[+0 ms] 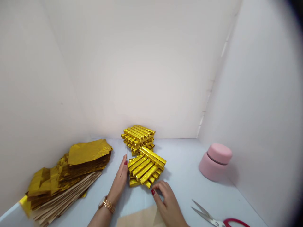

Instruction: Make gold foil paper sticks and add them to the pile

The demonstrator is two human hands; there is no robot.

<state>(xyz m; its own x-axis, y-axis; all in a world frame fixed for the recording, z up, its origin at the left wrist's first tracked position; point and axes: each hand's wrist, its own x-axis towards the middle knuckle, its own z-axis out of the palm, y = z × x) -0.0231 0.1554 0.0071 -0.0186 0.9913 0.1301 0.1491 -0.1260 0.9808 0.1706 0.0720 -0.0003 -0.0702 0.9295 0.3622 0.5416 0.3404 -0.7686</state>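
Both hands are open and hold nothing: the left hand (119, 179) stands on its side just beside the front stack of gold foil bars (145, 168), and the right hand (167, 200) curves near this stack's lower corner. There are two stacks at the lower middle of the frame; the back stack of gold foil bars (139, 137) sits just behind, and bars in both lie in crossed layers. At lower left is one pile of crumpled gold foil sheets (68, 173) on one pile of flat brown paper sheets (66, 195). At right stands one round pink jar (215, 162). At lower right lies one pair of steel scissors with red handles (208, 217).
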